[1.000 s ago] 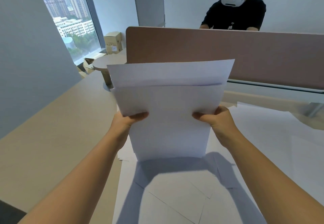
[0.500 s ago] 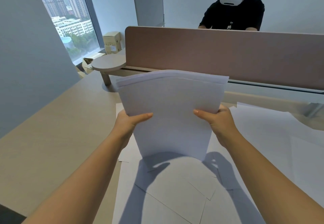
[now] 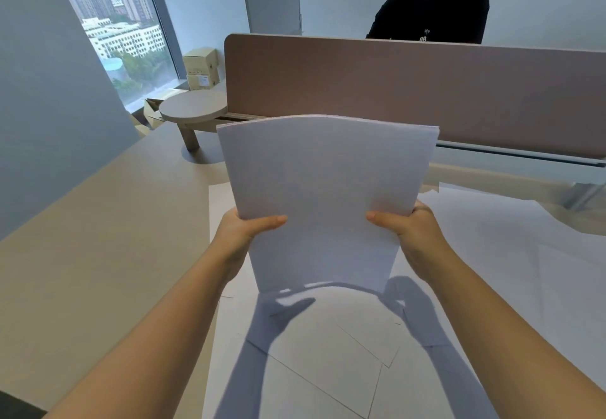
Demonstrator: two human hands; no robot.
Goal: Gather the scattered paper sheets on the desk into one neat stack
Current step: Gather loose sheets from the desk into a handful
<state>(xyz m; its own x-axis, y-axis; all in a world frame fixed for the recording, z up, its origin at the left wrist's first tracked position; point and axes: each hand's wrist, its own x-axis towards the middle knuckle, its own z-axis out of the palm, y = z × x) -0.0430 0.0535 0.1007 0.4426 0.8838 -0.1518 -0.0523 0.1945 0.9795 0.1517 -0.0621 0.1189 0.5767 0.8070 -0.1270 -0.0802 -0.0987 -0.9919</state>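
Observation:
A bundle of white paper sheets (image 3: 324, 189) stands upright in front of me, its bottom edge down on the papers on the desk and its top curling slightly away. My left hand (image 3: 242, 231) grips its left side with the thumb across the front. My right hand (image 3: 410, 235) grips its right side the same way. The top edges of the bundle line up closely. More loose white sheets (image 3: 328, 353) lie overlapping on the desk (image 3: 98, 254) beneath and to the right (image 3: 524, 254).
A brown divider panel (image 3: 426, 90) runs along the back of the desk, with a person in black seated behind it. A small round shelf (image 3: 193, 112) stands at the back left. Cardboard boxes (image 3: 201, 67) sit by the window. A grey wall panel borders the left.
The uneven sheets, one sticking up above the others, have dropped level into one aligned bundle. The bundle has come down lower, onto the papers on the desk. Both hands keep their grip.

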